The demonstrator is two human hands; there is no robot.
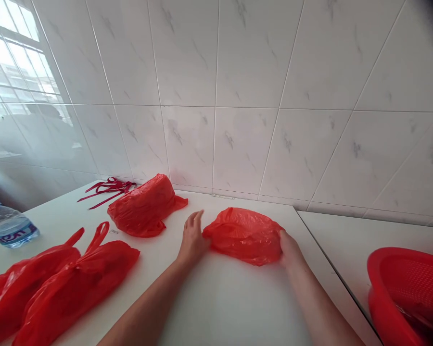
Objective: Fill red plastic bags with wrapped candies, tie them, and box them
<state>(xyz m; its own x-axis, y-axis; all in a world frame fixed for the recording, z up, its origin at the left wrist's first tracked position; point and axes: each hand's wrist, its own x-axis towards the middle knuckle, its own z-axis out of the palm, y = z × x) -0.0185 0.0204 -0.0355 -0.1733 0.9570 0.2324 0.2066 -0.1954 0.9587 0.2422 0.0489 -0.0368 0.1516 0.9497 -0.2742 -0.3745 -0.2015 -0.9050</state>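
Middle red bag (243,238) lies on the worktop (220,307), between both hands, bunched, with something bulky seemingly inside; contents can't be made out. Left hand (193,240): grip loosely open, fingers raised and apart, thumb side at the bag's left end, no firm hold visible. Right hand (288,246): against the bag's right end, fingertips hidden behind the film, so can't tell how far its grip closes or whether it pinches plastic.

Handling well, my judgement: work from both ends evenly, keep the load resting on the worktop, gather loose film with finger pads rather than nails, press trapped air out gently. Thin plastic likely slips and tears if yanked from one side; better to steady one end while the other hand adjusts.

Counts: red bags, four: one between the hands, one rolled-looking bag (144,206) at back left, two at front left, namely the nearer bag (81,283) and the outer bag (31,278), with handle loops sticking up. Bottle (12,225), one, clear with blue cap. Dark red ribbons (110,186), one tangle, strands not countable. Red basket (384,257), one, at right, cut off by frame.
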